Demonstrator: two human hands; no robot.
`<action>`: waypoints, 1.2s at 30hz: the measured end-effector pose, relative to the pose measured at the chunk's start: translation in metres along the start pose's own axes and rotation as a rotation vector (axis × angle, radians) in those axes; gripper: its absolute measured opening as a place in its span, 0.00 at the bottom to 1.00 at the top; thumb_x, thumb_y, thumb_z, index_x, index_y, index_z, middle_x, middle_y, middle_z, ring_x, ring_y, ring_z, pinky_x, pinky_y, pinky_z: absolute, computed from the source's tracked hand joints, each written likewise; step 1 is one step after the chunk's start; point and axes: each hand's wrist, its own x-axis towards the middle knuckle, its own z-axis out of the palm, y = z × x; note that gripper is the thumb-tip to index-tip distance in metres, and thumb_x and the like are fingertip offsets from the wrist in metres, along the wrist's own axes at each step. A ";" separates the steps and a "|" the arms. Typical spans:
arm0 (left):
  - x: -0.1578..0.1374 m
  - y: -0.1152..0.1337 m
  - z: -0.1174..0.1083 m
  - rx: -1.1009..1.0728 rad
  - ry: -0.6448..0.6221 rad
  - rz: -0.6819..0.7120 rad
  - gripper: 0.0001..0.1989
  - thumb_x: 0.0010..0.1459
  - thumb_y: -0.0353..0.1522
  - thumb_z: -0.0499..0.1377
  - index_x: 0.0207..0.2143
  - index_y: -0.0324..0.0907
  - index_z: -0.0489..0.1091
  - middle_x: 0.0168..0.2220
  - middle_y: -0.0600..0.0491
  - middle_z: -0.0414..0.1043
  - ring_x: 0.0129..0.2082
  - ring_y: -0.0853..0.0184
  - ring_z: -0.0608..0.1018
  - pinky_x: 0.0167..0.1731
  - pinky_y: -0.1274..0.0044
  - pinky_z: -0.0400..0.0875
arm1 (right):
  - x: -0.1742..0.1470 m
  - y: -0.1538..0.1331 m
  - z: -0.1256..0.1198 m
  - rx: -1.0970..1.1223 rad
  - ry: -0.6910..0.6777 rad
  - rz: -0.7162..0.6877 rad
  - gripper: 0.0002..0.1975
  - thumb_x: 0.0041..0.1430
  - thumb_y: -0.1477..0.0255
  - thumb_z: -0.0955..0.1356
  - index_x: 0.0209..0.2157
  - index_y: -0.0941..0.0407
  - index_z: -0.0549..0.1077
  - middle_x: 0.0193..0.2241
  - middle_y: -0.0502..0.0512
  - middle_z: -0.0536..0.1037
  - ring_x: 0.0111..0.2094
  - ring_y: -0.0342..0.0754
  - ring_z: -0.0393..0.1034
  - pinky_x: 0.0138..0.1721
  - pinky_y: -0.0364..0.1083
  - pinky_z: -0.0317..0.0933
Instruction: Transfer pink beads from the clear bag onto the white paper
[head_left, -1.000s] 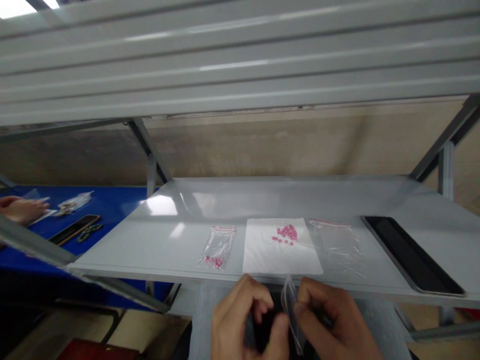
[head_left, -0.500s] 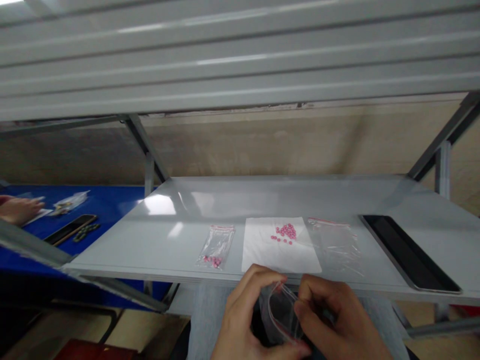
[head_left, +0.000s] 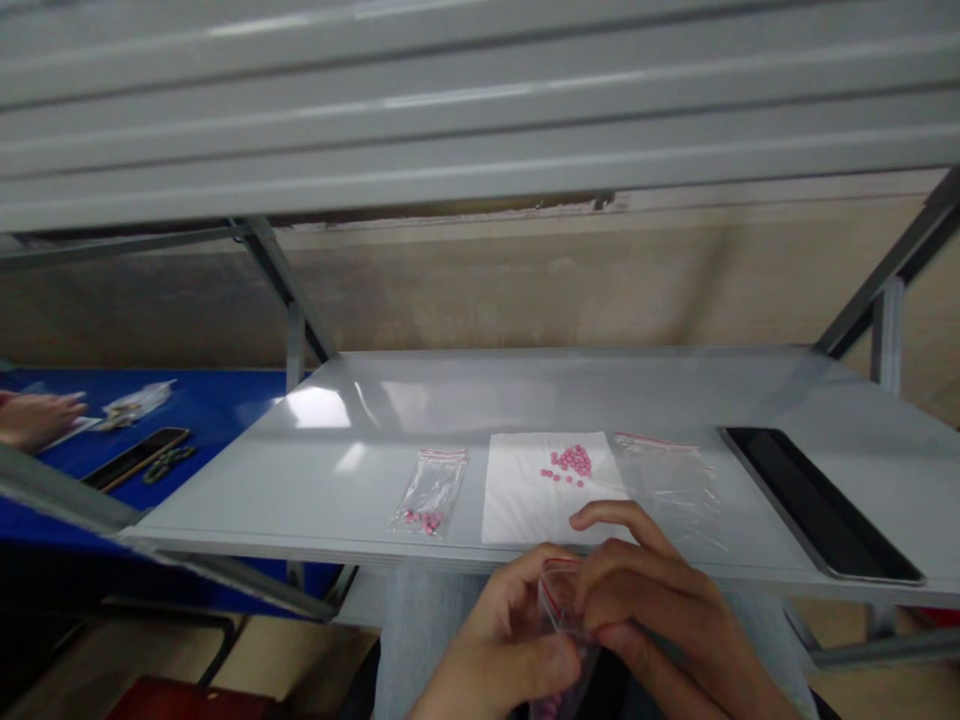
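My left hand (head_left: 510, 640) grips a small clear zip-lock bag (head_left: 556, 590) with a red seal line, just below the shelf's front edge. Some pink pieces show low inside it. My right hand (head_left: 660, 610) pinches the bag's right side near the mouth, its index finger stretched out over a white paper sheet (head_left: 525, 500). On that sheet lies a cluster of small round pink pieces (head_left: 576, 460), a few of them in a row in front. Left of the paper, another zip-lock bag (head_left: 431, 490) lies flat with several pink pieces at its bottom.
Flat clear bags (head_left: 667, 480) lie right of the paper, beside a dark tablet (head_left: 821, 505). The grey shelf (head_left: 300, 490) has metal braces at both ends and a ribbed panel (head_left: 480, 110) overhead. On a blue table, another person's hand (head_left: 37, 420) is near a phone (head_left: 135, 458).
My left hand has turned, tilting the held bag, and its round opening has narrowed. My right hand has shifted up and left over its mouth, with the index finger stretching forward.
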 end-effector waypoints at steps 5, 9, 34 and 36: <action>0.002 0.000 0.007 -0.048 0.006 -0.001 0.27 0.40 0.42 0.76 0.41 0.41 0.76 0.31 0.55 0.66 0.29 0.74 0.66 0.30 0.83 0.61 | 0.002 0.000 0.003 -0.003 0.045 0.012 0.12 0.72 0.68 0.59 0.37 0.50 0.73 0.31 0.51 0.76 0.41 0.51 0.70 0.50 0.50 0.63; 0.002 0.002 0.012 -0.022 0.028 0.031 0.23 0.42 0.43 0.75 0.37 0.41 0.76 0.30 0.56 0.66 0.28 0.74 0.66 0.32 0.82 0.64 | 0.000 0.005 0.004 0.047 0.018 -0.018 0.12 0.72 0.68 0.58 0.34 0.52 0.68 0.31 0.50 0.73 0.39 0.49 0.68 0.54 0.52 0.59; 0.123 0.114 -0.072 1.999 -0.349 0.167 0.22 0.47 0.35 0.65 0.47 0.42 0.71 0.45 0.48 0.76 0.45 0.56 0.78 0.46 0.69 0.70 | 0.022 0.088 0.048 -0.768 0.184 0.109 0.13 0.59 0.86 0.63 0.38 0.62 0.76 0.34 0.60 0.76 0.40 0.57 0.71 0.44 0.56 0.71; 0.126 0.112 -0.072 2.051 -0.362 0.138 0.23 0.47 0.37 0.65 0.47 0.44 0.72 0.46 0.48 0.76 0.46 0.54 0.78 0.46 0.67 0.68 | 0.021 0.090 0.048 -0.770 0.167 0.132 0.13 0.59 0.86 0.63 0.39 0.62 0.77 0.35 0.60 0.77 0.40 0.57 0.72 0.43 0.56 0.71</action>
